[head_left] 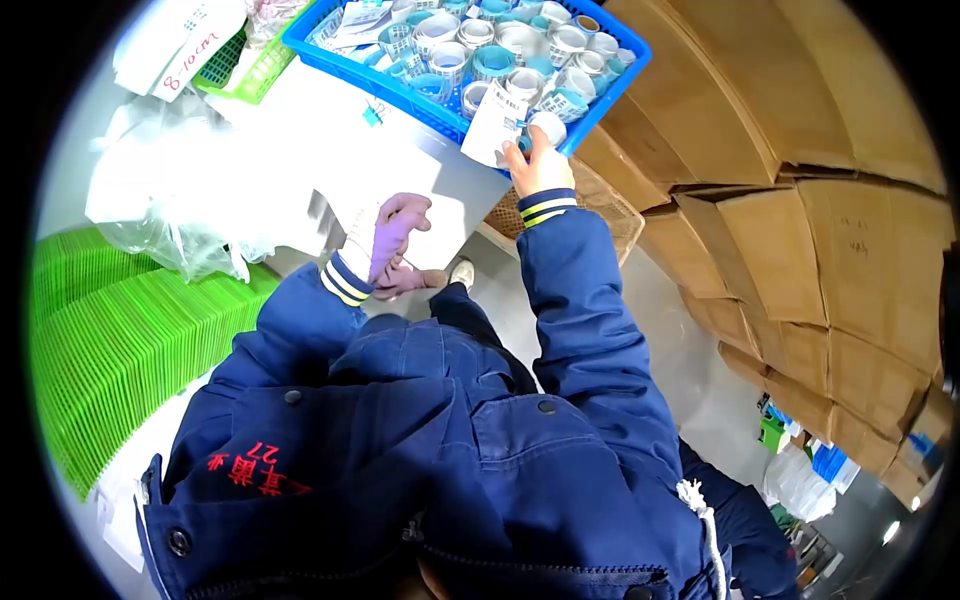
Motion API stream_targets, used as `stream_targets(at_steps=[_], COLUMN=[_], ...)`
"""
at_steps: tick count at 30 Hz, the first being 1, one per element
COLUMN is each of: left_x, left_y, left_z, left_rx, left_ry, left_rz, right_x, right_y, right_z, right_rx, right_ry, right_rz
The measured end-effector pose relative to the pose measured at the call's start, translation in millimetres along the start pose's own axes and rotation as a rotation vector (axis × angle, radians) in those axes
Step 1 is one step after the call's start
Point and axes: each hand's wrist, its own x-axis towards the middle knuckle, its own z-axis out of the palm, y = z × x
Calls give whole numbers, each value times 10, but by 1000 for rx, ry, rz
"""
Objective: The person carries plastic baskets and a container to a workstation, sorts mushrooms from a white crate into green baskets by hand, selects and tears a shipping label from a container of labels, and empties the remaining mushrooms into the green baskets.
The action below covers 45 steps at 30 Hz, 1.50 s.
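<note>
My right hand (542, 168) is bare and reaches the near right corner of a blue plastic basket (420, 108). Its fingers close on a label roll (546, 130), and a printed white label strip (494, 125) hangs beside them over the rim. Many rolled-up labels (493, 62), white and pale blue, fill the basket. My left hand (392, 240), in a pinkish-purple glove, hovers by the white table's near edge. Its fingers are bent and the thumb stands apart; I see nothing held in it.
Clear plastic bags (180, 200) lie on the white table (300, 130) at left. Below them stand stacked green baskets (140, 340). A black-and-teal clip (374, 113) lies near the blue basket. Cardboard boxes (780, 235) are piled along the right. Another person's dark sleeve (740, 520) shows at lower right.
</note>
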Motion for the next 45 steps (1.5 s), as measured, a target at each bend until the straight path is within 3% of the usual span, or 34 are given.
stream_targets(at_steps=[2,4,6,8,9,12,15,18,22,31,34,39,43,44,45], left_x=[107,252,409,473,529,678,925,1071,1027,975,920,755,824,857,873], left_y=[124,240,268,303,305,310,330,151,416,504,722,1069,793,694,618], left_z=[3,-22,-43,-77,-93,-205,-333,-373,-280,-403,-362,-269,-310,-321,-332], left_rx=[675,695,732,707,699,778,785,317,401,648,617,-730,-507,-269,-142], left_ry=[84,56,102,50,62,54,16,-216,-165,-15,33,-81,-43,-64,-82], left_rz=[532,397,630,505,513,627,796,684,1078,1002,1098,-322,-185,126,278], right_x=[127,265,381,413,419,274,121,30,-33,-94,-96,-104,-83,-79,-74], right_y=[10,67,117,144,130,24,-137,-272,-414,-527,-532,-561,-543,-541,-542], right_z=[49,120,125,138,164,-50,-274,-354,-412,-381,-332,-342,-379,-386,-395], right_rx=[-14,3,200,454,667,920,966,1023,937,892,988,1059,1004,1004,1036], right_ry=[-15,-11,-94,-74,-55,-121,-175,-184,-163,-78,-112,-165,-201,-203,-228], right_rz=[-44,-91,-48,-13,-6,-16,-71,-78,-96,-110,-29,81,94,93,102])
